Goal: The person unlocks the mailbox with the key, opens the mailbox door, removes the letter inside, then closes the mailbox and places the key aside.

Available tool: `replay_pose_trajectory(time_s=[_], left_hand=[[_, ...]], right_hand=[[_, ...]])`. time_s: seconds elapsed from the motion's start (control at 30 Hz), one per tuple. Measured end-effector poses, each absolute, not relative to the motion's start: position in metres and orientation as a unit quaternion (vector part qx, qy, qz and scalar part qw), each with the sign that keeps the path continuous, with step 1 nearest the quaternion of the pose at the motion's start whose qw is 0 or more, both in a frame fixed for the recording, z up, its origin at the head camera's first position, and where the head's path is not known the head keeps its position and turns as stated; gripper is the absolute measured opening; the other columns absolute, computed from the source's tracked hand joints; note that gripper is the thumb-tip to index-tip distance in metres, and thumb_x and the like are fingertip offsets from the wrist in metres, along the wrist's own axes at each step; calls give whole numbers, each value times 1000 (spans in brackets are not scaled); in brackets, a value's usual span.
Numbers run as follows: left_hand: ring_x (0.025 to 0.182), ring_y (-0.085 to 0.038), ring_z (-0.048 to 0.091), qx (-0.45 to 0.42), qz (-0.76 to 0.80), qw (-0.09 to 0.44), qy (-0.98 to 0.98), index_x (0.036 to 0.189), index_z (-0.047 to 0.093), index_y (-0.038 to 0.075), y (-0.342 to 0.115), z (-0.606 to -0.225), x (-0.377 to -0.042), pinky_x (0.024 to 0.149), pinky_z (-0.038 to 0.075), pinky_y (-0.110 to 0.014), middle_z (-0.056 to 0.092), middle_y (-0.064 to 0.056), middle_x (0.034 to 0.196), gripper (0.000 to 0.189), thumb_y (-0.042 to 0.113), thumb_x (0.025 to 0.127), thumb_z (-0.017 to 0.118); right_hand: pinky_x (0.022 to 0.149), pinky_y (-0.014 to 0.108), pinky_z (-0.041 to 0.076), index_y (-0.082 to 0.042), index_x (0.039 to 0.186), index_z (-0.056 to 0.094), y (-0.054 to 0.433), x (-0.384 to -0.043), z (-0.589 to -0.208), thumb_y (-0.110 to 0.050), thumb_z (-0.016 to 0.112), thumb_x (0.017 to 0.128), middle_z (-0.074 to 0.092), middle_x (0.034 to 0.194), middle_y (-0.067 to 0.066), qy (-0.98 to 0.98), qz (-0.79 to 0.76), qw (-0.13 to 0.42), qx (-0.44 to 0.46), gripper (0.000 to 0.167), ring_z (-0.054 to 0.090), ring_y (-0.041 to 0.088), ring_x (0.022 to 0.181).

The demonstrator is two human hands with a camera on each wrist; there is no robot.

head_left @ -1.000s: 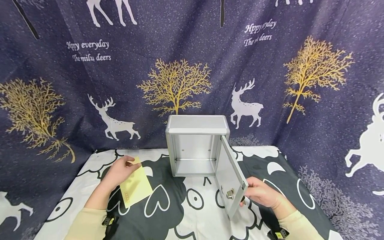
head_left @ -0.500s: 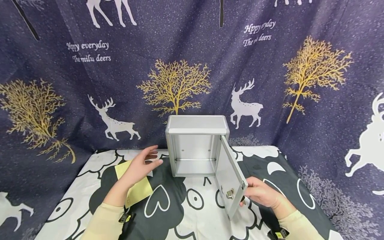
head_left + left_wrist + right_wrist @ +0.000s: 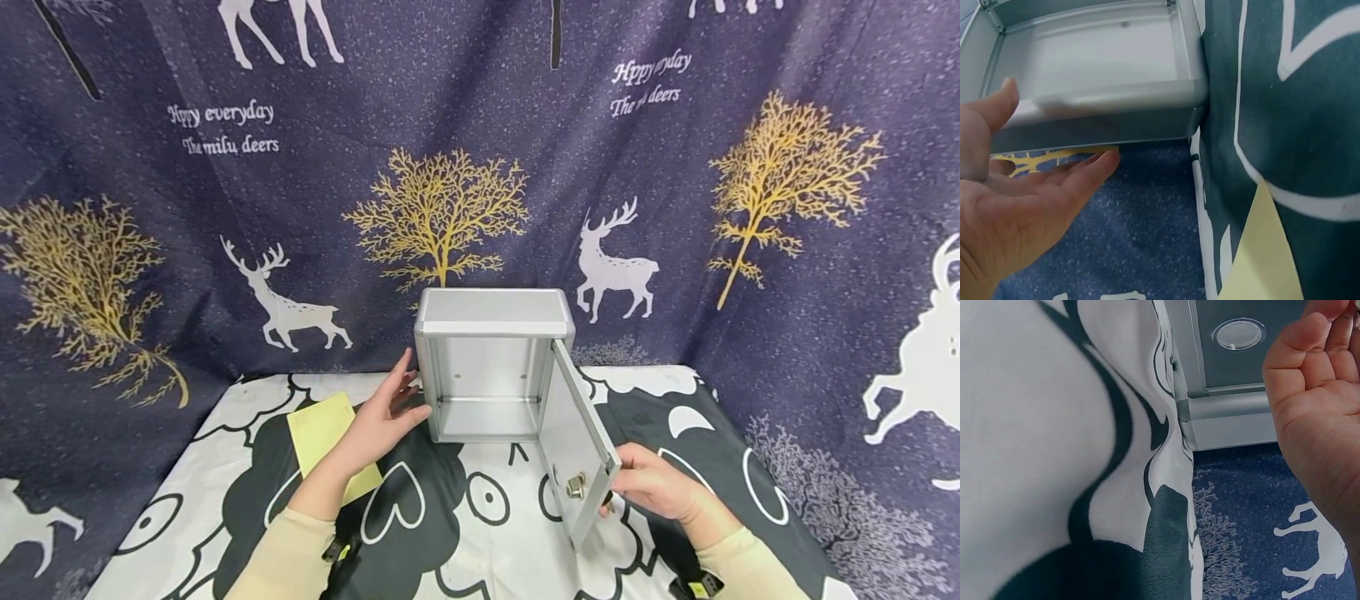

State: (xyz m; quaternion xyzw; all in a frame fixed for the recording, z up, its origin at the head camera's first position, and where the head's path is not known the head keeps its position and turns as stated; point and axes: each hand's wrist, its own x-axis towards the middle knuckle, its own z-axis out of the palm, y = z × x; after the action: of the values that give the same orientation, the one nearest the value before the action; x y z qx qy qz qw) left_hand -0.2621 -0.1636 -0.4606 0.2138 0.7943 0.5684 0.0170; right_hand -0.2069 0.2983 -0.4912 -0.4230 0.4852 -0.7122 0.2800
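Two bare hands at a silver rectangular metal box (image 3: 491, 308), its flat silver door (image 3: 572, 442) sticking out front-right. Left hand (image 3: 378, 429) has nothing in it: fingers spread, palm facing the box's left wall, thumb right by its front edge (can't tell if touching), forearm slanting over a pale yellow paper sheet (image 3: 318, 425) left of the box. Right hand (image 3: 651, 483), fingers curled, grips the door's free edge, right of the box.

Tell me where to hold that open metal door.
Probably by the free edge of the door, coming from the person's right: joined to the box at its right side, it stands swung outward, so that narrow edge sticks out toward the person. The right hand is there.
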Motion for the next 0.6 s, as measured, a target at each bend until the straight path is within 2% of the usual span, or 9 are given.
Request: replay_pose_trajectory(time_s=[0.17,0.3,0.4,0.53,0.6], left_hand=[[163,-48,32,220,566,20,794,182,7,29,-157,-465,-261,126,39,-63,19,-22,183,90,24,115,67],[164,-44,32,221,567,14,793,181,9,23,-153,-472,-261,128,37,-59,19,-19,183,84,21,117,63],[162,-45,35,220,563,1,796,181,10,14,-149,-476,-262,129,35,-59,21,-22,182,81,17,118,60],[161,-45,38,205,569,1,797,180,11,11,-145,-478,-263,125,43,-57,25,-26,180,77,16,119,57],[160,-45,39,196,574,4,795,181,12,13,-144,-480,-263,121,48,-57,28,-27,178,75,16,119,56]], right_hand=[[92,32,64,-2,125,80,298,-207,-492,9,44,111,83,120,6,476,-718,285,-421,40,81,17,99],[92,32,63,-3,125,80,297,-206,-492,9,44,111,83,119,6,474,-717,285,-424,40,81,16,99],[91,32,63,-3,124,81,297,-206,-491,9,45,110,83,117,5,480,-716,283,-421,40,81,16,98],[92,32,64,-3,124,81,298,-207,-491,9,45,110,83,117,5,481,-717,283,-419,41,81,16,98],[92,32,63,-4,123,81,298,-207,-491,9,44,110,83,117,5,484,-716,282,-417,41,81,16,98]])
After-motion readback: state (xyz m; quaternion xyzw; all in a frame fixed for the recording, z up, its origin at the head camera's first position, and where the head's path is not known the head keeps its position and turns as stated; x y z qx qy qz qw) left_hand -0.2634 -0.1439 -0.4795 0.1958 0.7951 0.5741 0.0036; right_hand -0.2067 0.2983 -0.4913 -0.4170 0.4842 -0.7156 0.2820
